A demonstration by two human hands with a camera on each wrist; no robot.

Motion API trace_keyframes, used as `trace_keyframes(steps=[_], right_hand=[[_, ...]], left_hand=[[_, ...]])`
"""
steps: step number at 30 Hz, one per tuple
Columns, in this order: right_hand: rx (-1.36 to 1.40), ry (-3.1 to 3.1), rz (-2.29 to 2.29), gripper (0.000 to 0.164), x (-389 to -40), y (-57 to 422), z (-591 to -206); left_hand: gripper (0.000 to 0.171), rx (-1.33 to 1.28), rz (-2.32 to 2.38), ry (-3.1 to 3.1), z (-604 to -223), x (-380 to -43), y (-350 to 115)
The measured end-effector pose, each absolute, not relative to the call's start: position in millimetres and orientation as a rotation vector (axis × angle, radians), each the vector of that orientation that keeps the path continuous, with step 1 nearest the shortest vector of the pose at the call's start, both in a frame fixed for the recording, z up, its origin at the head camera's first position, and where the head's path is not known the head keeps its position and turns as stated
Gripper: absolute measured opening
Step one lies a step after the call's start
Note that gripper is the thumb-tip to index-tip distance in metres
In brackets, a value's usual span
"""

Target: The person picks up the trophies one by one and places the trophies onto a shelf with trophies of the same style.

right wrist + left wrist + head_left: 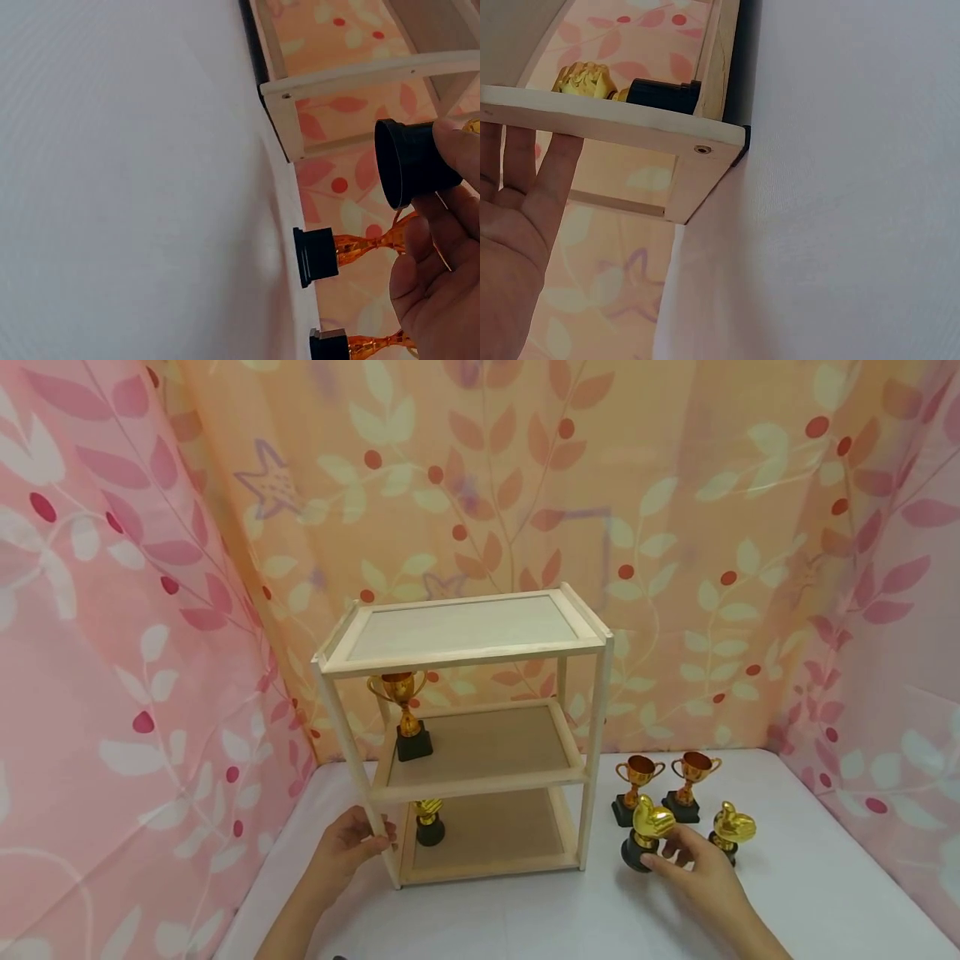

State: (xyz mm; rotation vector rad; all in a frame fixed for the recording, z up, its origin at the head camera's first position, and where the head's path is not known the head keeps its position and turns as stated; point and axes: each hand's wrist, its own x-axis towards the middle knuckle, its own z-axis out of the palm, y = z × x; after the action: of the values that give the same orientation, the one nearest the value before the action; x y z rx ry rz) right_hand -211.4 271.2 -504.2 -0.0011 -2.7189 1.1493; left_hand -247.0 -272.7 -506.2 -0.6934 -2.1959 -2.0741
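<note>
- Gold trophy (651,818): my right grip (697,867) pinches its black base (636,853) (clear of the counter (510,927)).
- Wooden rack (465,628): my left grip (347,850) holds a front post (349,753).

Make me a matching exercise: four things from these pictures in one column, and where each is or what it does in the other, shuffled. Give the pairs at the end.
1. Left hand
2. Right hand
3. Cup trophy in the rack
4. Round-based trophy in the rack

A. On the bottom shelf
B. Holding a gold trophy above the table
C. On the middle shelf
D. At the rack's left front post

Pairs: 1-D; 2-B; 3-C; 4-A
</note>
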Motion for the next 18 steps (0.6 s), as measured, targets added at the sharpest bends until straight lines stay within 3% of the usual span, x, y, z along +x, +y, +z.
trace_keyframes(steps=[12, 18], right_hand=[[0.042, -2.700, 1.166, 0.045, -198.8, 253.9, -484.5], [0.104, -2.641, 1.180, 0.037, -193.8, 244.3, -483.6]], left_hand=[[0.021, -0.706, -2.088, -2.178, -508.9, -249.5, -273.4], [0.022, -0.707, -2.098, -2.175, -509.9, -249.7, -273.6]])
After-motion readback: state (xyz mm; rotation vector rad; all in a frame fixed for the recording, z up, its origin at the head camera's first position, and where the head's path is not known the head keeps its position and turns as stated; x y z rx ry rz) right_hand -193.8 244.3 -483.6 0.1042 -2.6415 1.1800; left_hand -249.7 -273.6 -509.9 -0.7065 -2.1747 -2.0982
